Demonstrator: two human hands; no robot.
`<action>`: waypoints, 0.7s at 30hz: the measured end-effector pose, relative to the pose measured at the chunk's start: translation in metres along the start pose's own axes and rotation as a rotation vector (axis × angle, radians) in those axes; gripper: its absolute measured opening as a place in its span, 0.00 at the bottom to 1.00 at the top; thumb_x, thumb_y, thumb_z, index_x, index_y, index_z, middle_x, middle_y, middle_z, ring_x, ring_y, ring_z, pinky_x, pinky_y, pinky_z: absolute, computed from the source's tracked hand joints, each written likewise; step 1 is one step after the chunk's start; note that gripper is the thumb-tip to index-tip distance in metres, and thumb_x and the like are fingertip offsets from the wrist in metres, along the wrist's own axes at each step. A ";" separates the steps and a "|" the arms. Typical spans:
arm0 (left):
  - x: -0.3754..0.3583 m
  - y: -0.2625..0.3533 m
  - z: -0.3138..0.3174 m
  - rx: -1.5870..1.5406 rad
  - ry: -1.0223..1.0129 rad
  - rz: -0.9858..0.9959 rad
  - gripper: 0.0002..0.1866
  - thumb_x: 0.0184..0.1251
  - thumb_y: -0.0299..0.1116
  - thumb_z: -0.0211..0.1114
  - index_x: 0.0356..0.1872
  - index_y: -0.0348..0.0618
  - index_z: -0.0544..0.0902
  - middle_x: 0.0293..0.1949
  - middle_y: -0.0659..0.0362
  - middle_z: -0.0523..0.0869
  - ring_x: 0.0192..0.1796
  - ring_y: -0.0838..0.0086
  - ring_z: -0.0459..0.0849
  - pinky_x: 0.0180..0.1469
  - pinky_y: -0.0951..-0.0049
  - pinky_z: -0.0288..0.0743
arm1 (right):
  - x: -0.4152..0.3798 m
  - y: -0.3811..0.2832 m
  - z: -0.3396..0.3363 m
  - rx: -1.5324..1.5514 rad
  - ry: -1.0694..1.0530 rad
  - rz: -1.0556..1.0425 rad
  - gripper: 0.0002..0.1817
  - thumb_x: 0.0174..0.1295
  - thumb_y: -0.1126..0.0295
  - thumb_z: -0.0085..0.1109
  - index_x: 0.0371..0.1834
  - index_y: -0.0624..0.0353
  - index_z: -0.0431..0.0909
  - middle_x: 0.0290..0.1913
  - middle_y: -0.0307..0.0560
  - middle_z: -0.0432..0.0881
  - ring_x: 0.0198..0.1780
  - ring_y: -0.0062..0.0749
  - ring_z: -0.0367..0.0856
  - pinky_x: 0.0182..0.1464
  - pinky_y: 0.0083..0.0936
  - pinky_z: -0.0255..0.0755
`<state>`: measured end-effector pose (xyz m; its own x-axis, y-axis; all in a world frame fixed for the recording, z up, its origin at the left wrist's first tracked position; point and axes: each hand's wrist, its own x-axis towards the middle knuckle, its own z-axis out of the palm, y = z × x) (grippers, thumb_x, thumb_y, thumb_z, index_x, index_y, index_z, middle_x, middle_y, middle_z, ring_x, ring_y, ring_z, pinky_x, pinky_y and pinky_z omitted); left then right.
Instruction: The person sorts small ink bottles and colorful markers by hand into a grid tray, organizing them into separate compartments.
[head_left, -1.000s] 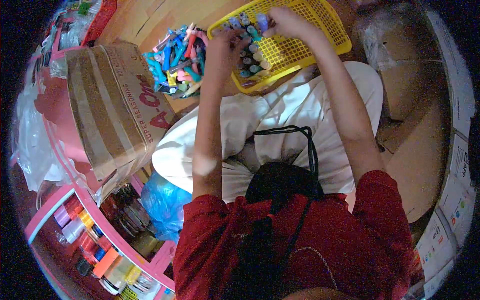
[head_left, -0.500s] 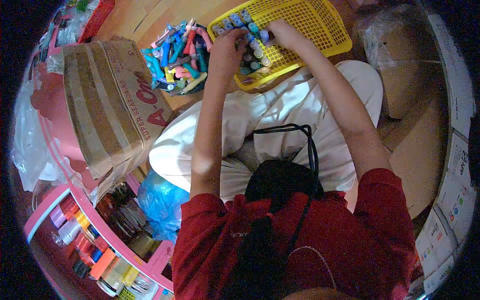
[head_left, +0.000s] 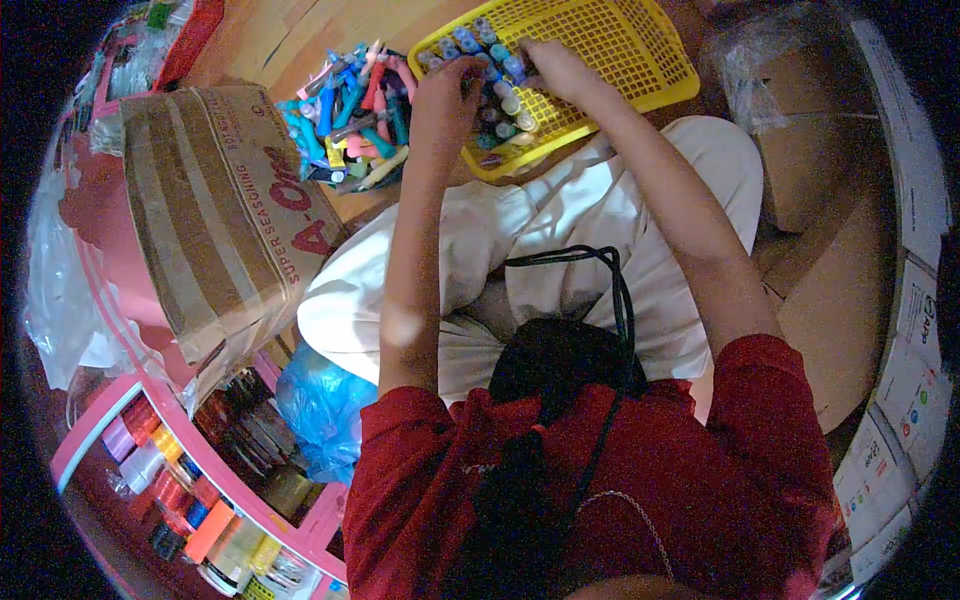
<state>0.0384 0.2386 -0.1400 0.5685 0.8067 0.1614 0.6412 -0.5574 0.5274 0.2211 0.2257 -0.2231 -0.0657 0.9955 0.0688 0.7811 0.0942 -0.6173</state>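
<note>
A yellow plastic basket [head_left: 640, 95] lies in front of my crossed legs. Rows of small capped tubes [head_left: 508, 104] with blue, teal and pale ends stand packed along its left side. My left hand [head_left: 446, 98] bends over the left edge of these rows, fingers curled; what they hold is hidden. From the right, my right hand [head_left: 562, 72] reaches over the basket, its fingers closed at a tube with a bluish cap [head_left: 514, 68]. Beside the basket, a loose pile of colourful tubes [head_left: 350, 115] in teal, blue, red and pink sits on the floor, close to my left wrist.
A taped cardboard box [head_left: 215, 200] stands at left, beside a blue plastic bag [head_left: 325, 410] and a pink-edged shelf [head_left: 260, 510] with coloured rolls. Cardboard [head_left: 835, 300] and white printed boxes [head_left: 905, 350] line the right. A black pouch [head_left: 560, 365] hangs over my lap.
My right hand has shifted slightly left and up, with the bluish-capped tube now closer to the rows. My left hand has moved a little left. The view has shifted slightly.
</note>
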 end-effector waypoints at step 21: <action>-0.031 -0.011 -0.041 0.149 0.343 -0.172 0.07 0.53 0.28 0.61 0.34 0.41 0.82 0.35 0.50 0.81 0.41 0.57 0.78 0.44 0.62 0.71 | 0.007 0.011 -0.015 -0.073 -0.154 0.014 0.25 0.39 0.71 0.71 0.42 0.64 0.73 0.41 0.55 0.80 0.45 0.48 0.78 0.47 0.37 0.71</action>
<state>-0.0078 0.2284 -0.1164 0.2579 0.8950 0.3640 0.7937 -0.4111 0.4484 0.2384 0.2332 -0.2181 -0.1440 0.9875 -0.0636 0.8256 0.0844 -0.5580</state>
